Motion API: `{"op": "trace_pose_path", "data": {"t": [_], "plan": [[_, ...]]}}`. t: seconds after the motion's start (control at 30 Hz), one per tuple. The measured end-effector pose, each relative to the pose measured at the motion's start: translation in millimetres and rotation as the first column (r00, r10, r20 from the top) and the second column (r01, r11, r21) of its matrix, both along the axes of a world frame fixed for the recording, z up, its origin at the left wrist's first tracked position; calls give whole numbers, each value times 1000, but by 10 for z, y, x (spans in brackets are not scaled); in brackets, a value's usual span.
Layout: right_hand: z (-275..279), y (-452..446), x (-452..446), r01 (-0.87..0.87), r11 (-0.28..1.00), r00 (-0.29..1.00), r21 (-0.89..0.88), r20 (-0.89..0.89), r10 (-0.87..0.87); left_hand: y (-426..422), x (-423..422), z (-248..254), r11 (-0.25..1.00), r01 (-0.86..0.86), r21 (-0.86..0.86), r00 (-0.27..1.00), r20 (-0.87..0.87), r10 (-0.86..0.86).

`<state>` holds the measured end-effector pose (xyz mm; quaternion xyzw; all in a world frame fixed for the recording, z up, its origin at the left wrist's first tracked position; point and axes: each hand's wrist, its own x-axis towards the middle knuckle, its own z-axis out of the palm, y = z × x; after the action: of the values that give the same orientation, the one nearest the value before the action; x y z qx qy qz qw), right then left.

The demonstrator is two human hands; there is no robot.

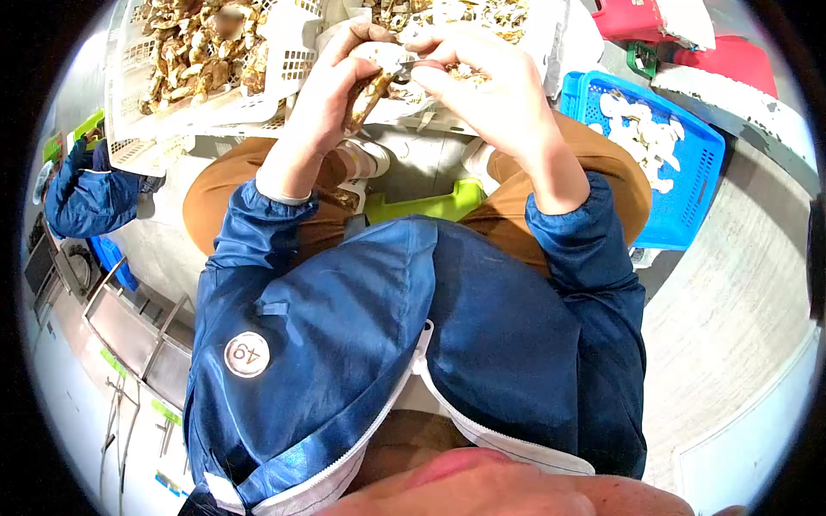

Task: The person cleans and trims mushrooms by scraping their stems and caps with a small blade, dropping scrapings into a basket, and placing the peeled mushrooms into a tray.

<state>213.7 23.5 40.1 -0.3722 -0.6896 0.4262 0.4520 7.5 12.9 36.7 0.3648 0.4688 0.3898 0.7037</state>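
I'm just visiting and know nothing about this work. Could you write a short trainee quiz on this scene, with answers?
1. True or false: the person's left hand holds a rough, brownish shell.

2. Multiple choice: where is the bright-blue, slatted plastic basket?
(a) on the person's left
(b) on the person's right
(c) on the person's lap

3. Fill in: the white, perforated plastic crate on the person's left holds a heap of brownish ____.

Key: 1. True; 2. (b); 3. shells.

1. Bright overall; the right hand (pixel 490 82) looks washed out toward one o'clock.
2. A blurred patch covers some shells (pixel 206 62) at eleven o'clock.
3. Fisheye distortion bends the edges; corners go black.
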Motion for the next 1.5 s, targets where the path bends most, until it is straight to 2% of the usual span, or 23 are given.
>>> {"op": "trace_pose_path", "data": {"t": [0.03,0.07,0.17,0.2,0.27,0.3,0.33,0.4,0.43,0.5,0.57,0.6,0.7,0.73,0.83,0.97,1.0,1.13,1.23,1.33,1.43,1.47,1.5], "plan": [[35,-29,-1,-14,1000,1000,-28,3,14,-3,14,-1,1000,-10,18,998,-56,11],[64,-76,-11,8,983,999,-183,49,1,-5,32,-38,988,22,156,985,-170,5],[-14,-42,-10,24,999,994,24,105,-27,-24,57,-54,972,39,233,959,-282,30],[-5,-49,-1,20,1000,990,-13,138,-18,-46,96,-25,977,1,214,975,-218,47],[29,-73,24,14,996,979,-90,202,4,-47,61,-44,989,44,140,984,-175,-19],[32,-67,33,75,993,974,-93,222,-53,-46,34,-47,992,67,106,987,-152,-50],[28,-51,44,136,986,964,-93,244,-110,-22,3,0,995,97,-4,993,-73,-97],[-98,26,91,305,949,915,-78,299,-269,-13,-40,-39,991,83,-107,977,205,-60],[-54,93,143,325,944,905,-60,310,-292,-16,-64,-68,983,88,-159,941,338,-29],[98,74,133,345,901,889,-264,399,-224,-52,-135,-177,977,31,-210,933,357,48],[34,28,109,157,932,971,-327,222,-86,-41,-147,-211,974,23,-224,901,427,76],[8,1,95,60,935,992,-350,127,-16,-58,-130,-206,975,-23,-222,917,384,109],[3,-11,49,4,971,999,-238,33,4,-47,-86,-195,987,-66,-147,974,204,95],[-20,-6,38,-29,982,1000,-188,-17,26,-24,-67,-157,998,-11,-65,984,175,23],[-8,-16,30,-8,988,998,-156,59,17,-49,-1,-86,995,-38,-96,988,144,52],[11,-30,5,24,981,1000,-194,15,-21,-62,50,-46,1000,-27,9,985,171,25],[6,-37,-4,33,980,999,-195,17,-31,-74,98,-42,996,-56,71,996,74,51],[-51,-52,-12,75,989,996,-126,59,-68,-107,81,-23,999,-35,7,999,3,35],[-93,-56,-16,90,978,995,-186,48,-83,-113,79,-39,1000,-14,6,999,39,13],[-36,-21,57,9,891,999,-455,34,7,-98,78,26,1000,2,23,999,33,-3],[52,-37,25,24,907,999,-421,35,-10,-87,43,20,999,46,19,997,-70,-45],[18,-27,-10,22,926,1000,-376,14,-18,-97,76,102,999,31,31,999,-21,-30],[71,-28,-22,26,881,999,-472,54,0,-65,35,131,993,82,82,975,-213,-63]]}}
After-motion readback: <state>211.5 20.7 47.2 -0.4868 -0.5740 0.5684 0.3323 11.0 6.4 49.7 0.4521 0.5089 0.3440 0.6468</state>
